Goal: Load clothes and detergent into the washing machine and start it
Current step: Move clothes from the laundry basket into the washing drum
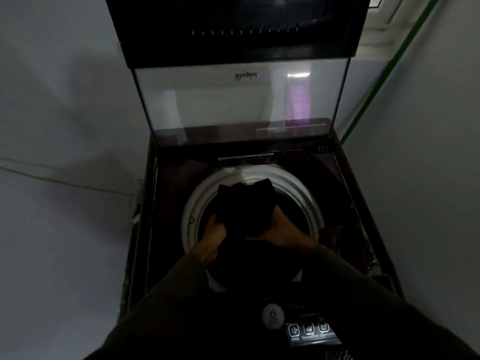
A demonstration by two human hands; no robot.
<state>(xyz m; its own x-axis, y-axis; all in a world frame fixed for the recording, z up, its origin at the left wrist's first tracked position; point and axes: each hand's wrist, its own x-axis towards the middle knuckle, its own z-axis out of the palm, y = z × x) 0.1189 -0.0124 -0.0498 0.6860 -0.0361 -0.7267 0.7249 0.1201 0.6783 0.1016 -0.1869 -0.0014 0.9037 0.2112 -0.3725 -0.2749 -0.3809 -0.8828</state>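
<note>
both hands are close together over the tub mouth. the left hand (214, 231) and the right hand (281, 229) are each clenched on a bunched black garment (244, 209), which rises between them above the opening. the washing machine (335, 183), a dark maroon top-loader, fills a corner between pale walls. it stands just beside the wall on the left, with only a narrow strip free on the right. its glass lid (233, 100) stands raised at the back, leaving the whole top open. the white drum rim (307, 201) rings a dark tub, and what lies inside is too dim to tell. the control panel (311, 331) sits along the near edge, partly under the right sleeve (363, 294). a green line (389, 66) runs up the right wall.
</note>
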